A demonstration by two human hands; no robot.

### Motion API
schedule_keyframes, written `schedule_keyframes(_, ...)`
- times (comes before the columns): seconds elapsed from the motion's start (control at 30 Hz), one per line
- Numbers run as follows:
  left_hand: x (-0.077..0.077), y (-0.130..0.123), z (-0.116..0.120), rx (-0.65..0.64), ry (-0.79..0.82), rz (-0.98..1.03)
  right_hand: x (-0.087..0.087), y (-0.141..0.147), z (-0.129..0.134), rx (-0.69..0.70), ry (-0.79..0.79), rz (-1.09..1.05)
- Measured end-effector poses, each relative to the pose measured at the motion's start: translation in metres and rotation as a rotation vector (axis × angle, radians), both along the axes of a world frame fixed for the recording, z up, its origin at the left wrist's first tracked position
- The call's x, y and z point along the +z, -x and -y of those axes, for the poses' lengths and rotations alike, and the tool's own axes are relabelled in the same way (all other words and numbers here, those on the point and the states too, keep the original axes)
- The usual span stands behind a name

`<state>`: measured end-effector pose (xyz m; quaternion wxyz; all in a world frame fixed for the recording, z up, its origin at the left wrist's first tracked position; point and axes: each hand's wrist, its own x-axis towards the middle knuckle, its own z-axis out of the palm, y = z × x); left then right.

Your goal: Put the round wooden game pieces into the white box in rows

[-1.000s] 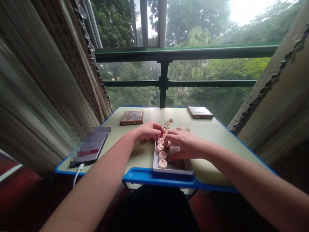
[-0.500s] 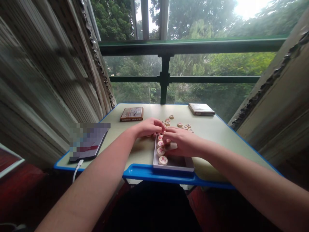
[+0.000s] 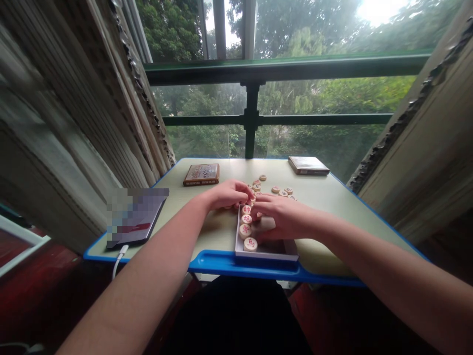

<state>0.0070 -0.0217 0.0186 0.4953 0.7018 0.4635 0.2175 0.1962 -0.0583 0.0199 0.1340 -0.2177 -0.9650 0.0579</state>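
Head | my left hand [image 3: 231, 194], fingers bent at one box's [image 3: 268, 256] far-left corner; my right hand [image 3: 283, 215] curled over that box; can't tell whether either grips anything | four red-marked discs [image 3: 245, 230] showing plainly inside, along its left wall | two flat cases [image 3: 201, 175] behind

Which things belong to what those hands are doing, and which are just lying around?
Apparently in use:
open box
round pieces inside it
loose pieces beyond it

Seemingly lying about:
brown flat box
pale flat box
dark device
white cable
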Motion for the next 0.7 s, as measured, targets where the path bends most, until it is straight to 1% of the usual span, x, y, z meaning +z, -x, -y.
schedule_keyframes(0.2,0.001,0.0,0.0,-0.006,0.002,-0.014,0.006,0.0,0.007,-0.034,0.011,0.08)
schedule_keyframes(0.43,0.001,0.001,0.0,-0.016,-0.008,-0.004,0.002,0.005,0.009,-0.01,-0.02,0.066)
schedule_keyframes(0.7,0.001,0.001,0.001,-0.02,-0.008,-0.008,0.002,0.011,0.009,-0.003,-0.024,0.051)
